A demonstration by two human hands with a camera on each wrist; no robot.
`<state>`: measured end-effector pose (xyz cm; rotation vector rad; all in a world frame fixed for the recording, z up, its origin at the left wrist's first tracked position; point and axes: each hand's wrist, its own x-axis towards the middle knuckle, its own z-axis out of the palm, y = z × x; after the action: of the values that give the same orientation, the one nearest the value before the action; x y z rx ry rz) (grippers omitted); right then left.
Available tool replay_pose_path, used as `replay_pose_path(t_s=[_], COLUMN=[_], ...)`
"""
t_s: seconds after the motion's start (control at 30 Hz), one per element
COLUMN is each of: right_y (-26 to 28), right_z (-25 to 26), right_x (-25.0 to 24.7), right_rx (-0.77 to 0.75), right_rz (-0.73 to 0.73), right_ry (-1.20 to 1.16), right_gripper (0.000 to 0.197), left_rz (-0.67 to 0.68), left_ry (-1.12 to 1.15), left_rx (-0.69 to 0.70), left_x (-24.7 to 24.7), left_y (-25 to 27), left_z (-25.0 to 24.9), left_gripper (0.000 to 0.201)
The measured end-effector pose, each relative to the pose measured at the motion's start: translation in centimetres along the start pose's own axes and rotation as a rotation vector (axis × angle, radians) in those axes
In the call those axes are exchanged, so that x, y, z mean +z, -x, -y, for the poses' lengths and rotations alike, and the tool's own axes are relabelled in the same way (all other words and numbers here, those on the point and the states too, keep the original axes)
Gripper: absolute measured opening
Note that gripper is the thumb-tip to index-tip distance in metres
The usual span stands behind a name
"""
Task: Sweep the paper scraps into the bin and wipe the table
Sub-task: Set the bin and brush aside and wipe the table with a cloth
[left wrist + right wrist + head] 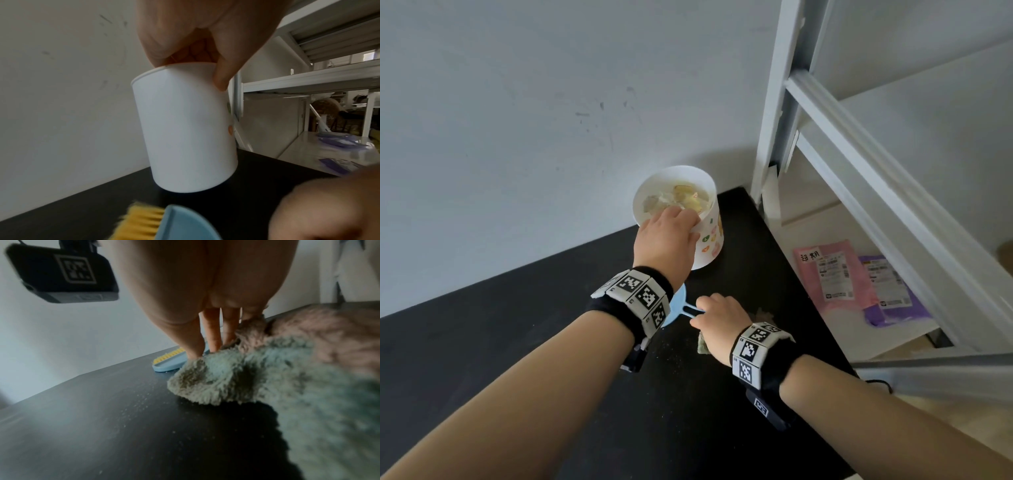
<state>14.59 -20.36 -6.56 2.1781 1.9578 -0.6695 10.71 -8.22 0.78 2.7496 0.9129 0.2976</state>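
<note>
Head view: paper scraps (681,200) are seen heaped inside the white bin (705,236), which is tilted near the black table's (517,342) back right corner, close to the wall and a white shelf frame (832,137). Its rim is gripped by the left hand (666,240). A fuzzy cloth (267,366) and blue brush (168,365) are grasped under the right hand (719,313), beside open tabletop.

bin (707,240): on table (517,359), far corner by the wall, 12 o'clock
scraps (678,198): in bin
brush (678,308): 6 o'clock of bin
cloth (267,369): 3 o'clock of brush, touching
</note>
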Motion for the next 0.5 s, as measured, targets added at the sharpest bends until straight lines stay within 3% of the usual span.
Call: replay_pose_path(t_s=[0.13, 0.27, 0.33, 0.5], right_y=[0.8, 2.0, 2.3, 2.5], right_z=[-1.8, -4.0, -4.7, -5.3], right_x=[0.2, 0.6, 1.2, 1.9], right_rx=[0.052, 0.146, 0.149, 0.148], right_rz=[-0.115, 0.01, 0.04, -0.022], right_ry=[-0.113, -0.128, -0.11, -0.149], right_gripper=[0.036, 0.074, 0.083, 0.074], left_rz=[0.025, 0.067, 0.079, 0.1], left_ry=[0.0, -0.005, -0.012, 0.003], left_rx=[0.042, 0.072, 0.082, 0.111], left_x=[1.4, 2.7, 3.2, 4.1], left_y=[-2.4, -4.6, -5.4, -6.3], left_z=[-1.6, -2.8, -3.3, -4.0], left_gripper=[0.01, 0.015, 0.017, 0.022])
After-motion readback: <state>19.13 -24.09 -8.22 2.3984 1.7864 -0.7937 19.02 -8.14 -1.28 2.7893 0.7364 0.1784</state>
